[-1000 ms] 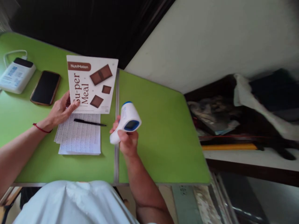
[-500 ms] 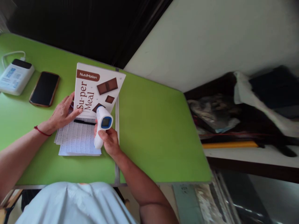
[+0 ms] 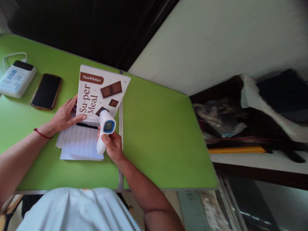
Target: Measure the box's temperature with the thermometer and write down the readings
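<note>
Where the near edge of the green table is faced by a pale shirt, a stack of printed papers is seen set in from that edge, left of the metal seam. Over the papers' right side, the white thermometer is gripped in the right hand, its handle wrapped by curled fingers and its display left uncovered above the thumb. Its nose is directed at the lower right of the box; whether the two touch cannot be told. For a steady aim, it is judged best that the wrist be held firm and the nose be squared to the printed panel.

Across the papers, a black pen is laid, partly hidden by the thermometer. By the left hand, loosely curved with the thumb over the front and fingers along the side, the box is held tilted up beyond the papers, toward the far edge. It should be steadied there, with the thumb placed clear of the line of aim. Toward the table's far left corner, a phone is seen lying flat, then a power bank with a white cable plugged in.
</note>
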Demonstrator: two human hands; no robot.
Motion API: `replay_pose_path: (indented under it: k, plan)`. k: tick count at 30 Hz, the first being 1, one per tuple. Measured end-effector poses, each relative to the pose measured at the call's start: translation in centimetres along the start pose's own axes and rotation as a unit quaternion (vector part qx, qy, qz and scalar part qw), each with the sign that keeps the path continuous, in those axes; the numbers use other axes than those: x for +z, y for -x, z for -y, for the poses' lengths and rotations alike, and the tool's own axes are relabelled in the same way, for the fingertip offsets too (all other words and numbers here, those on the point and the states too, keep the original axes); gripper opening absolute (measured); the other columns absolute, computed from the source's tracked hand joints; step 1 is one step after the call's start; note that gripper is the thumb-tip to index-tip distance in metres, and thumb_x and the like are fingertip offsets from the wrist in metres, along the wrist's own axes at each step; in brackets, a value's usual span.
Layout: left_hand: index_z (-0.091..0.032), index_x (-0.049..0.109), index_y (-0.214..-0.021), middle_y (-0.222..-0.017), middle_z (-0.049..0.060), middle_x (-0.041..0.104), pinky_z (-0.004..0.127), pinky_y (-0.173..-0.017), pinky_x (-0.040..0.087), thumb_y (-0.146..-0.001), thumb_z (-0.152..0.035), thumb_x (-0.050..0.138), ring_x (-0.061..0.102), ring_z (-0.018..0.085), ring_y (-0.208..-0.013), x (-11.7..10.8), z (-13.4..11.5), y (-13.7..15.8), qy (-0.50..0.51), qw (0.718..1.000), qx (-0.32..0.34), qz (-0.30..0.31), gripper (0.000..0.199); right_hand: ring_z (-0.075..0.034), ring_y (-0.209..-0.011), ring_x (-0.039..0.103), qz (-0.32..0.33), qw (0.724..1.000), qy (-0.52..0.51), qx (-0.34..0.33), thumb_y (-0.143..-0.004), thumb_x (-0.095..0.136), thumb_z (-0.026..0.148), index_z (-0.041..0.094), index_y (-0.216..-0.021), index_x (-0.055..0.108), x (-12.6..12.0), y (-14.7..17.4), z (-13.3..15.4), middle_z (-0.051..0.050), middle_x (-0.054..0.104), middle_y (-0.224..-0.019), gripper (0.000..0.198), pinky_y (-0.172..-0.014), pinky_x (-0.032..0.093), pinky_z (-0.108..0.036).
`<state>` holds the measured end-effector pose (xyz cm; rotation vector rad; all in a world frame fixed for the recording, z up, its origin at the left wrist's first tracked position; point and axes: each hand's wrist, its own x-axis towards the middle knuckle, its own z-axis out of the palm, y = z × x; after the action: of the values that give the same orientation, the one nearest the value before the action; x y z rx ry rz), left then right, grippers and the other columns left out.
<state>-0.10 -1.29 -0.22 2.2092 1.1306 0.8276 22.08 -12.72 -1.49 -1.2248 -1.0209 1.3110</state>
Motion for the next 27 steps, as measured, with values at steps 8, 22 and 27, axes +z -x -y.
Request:
replay_pose_path:
  k: [8,22,27]
  plan:
    - [-0.015,0.049,-0.145,-0.119,0.017,0.064,0.046,-0.093,0.056,-0.085,-0.077,0.056,0.065,0.030,-0.101,-0.06,-0.06,0.02,-0.006,1.000,-0.012,0.002,0.086,-0.014,-0.062,0.051,0.007,1.000,-0.010,-0.007,-0.067,0.079,0.066,0.021,-0.074,0.064,0.06,-0.16,0.13,0.000,0.059,-0.068,0.048,-0.060,0.043,-0.030]
    - [-0.018,0.055,-0.135,-0.115,0.015,0.064,0.043,-0.084,0.057,-0.087,-0.074,0.056,0.063,0.030,-0.097,-0.40,-0.50,-0.35,-0.007,1.000,0.000,0.004,0.073,-0.014,-0.064,0.051,0.003,1.000,0.014,-0.022,-0.068,0.077,0.070,0.022,-0.077,0.066,0.45,-0.27,0.76,-0.001,0.060,-0.070,0.050,-0.061,0.046,-0.030]
    - [-0.021,0.055,-0.137,-0.106,0.013,0.064,0.040,-0.078,0.058,-0.084,-0.075,0.059,0.063,0.028,-0.090,-0.23,0.02,-0.36,-0.001,1.000,-0.003,-0.007,0.075,-0.015,-0.065,0.053,0.004,1.000,0.013,-0.017,-0.065,0.077,0.072,0.022,-0.079,0.067,0.49,-0.35,0.81,-0.001,0.062,-0.072,0.053,-0.061,0.046,-0.030]
